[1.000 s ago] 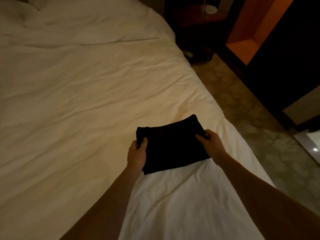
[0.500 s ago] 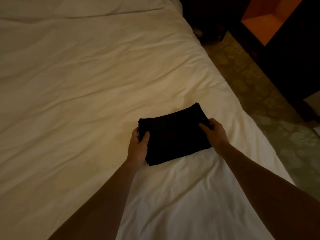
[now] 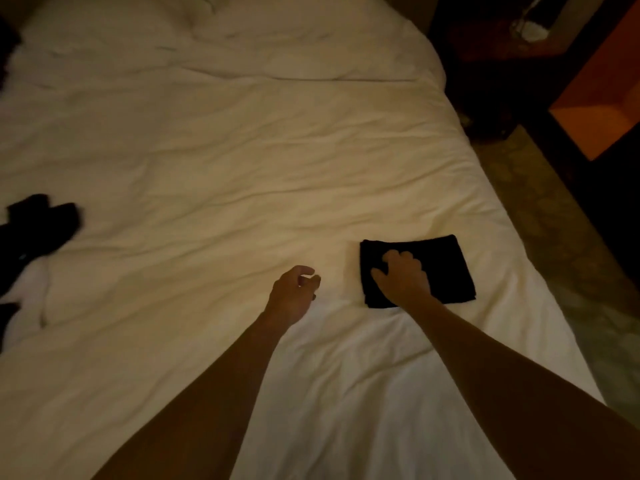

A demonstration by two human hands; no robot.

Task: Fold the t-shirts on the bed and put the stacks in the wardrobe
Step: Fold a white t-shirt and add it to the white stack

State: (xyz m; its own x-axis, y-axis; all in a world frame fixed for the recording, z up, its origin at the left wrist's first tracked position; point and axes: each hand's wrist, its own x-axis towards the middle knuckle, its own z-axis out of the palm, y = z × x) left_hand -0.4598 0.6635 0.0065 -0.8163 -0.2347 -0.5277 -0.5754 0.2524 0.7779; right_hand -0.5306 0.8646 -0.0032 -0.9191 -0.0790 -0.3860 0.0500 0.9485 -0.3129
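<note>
The right hand (image 3: 401,277) presses flat on the folded black t-shirt (image 3: 446,271) on the bed (image 3: 242,168). Beside it, the left hand (image 3: 292,292) hovers, loosely curled, holding nothing.

no readable text, no labels, no brands, no numbers, no signs anywhere

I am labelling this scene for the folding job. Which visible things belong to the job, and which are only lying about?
Job: folded black t-shirt under the right hand; unfolded dark clothes at the bed's left edge; left hand.
Lying about: orange shelf; patterned floor.
</note>
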